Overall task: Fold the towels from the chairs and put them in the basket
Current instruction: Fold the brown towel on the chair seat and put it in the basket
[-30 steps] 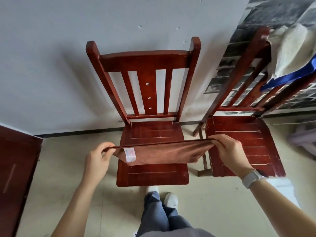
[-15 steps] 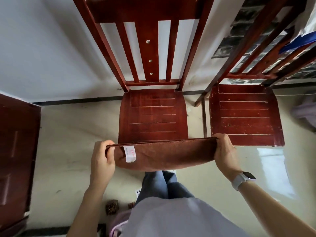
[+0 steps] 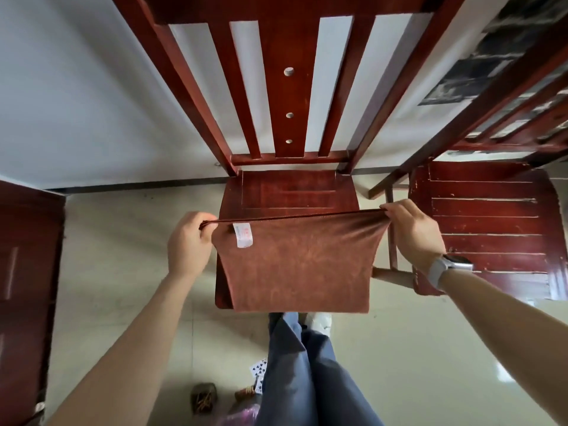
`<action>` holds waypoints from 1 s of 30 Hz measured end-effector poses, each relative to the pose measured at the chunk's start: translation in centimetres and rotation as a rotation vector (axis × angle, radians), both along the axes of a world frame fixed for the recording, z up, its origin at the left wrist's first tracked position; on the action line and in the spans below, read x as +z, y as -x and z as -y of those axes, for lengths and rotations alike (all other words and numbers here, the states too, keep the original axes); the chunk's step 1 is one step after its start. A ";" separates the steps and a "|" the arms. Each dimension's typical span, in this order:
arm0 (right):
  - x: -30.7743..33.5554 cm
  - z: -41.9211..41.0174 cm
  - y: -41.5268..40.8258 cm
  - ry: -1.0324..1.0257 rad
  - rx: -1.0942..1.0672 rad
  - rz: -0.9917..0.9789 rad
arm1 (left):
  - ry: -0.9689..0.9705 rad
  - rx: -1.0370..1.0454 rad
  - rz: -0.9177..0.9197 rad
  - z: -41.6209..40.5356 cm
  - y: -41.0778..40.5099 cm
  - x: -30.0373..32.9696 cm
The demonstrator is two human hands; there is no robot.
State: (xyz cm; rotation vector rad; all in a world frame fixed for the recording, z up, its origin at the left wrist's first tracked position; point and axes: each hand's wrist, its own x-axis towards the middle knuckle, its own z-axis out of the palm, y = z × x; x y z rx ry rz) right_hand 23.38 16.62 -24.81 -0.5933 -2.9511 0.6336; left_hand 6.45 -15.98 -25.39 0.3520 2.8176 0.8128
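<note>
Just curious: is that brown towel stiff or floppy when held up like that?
Probably floppy: the brown towel hangs limp below its top edge, pinched taut between left hand and right hand. Likely light, since fingertip pinches hold it.

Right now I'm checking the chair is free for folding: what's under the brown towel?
The brown towel, pinched by the left hand and right hand, hangs over the middle chair seat. Only the seat's bare back part shows; its covered front can't be checked.

Bright, soft daylight; sharp centre, edges warped.
</note>
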 end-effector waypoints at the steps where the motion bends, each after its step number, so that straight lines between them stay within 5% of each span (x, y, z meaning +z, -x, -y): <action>1: -0.9 -0.5 1.1 -0.020 0.000 0.014 | 0.016 -0.003 -0.001 -0.5 1.2 -0.8; 15: -6.6 -4.2 8.9 -0.180 -0.018 -0.071 | 0.067 -0.080 -0.211 -4.9 10.5 -6.0; 30: -10.1 0.9 -3.7 -0.186 0.403 0.092 | 0.150 -0.461 -0.241 3.9 -0.2 -10.2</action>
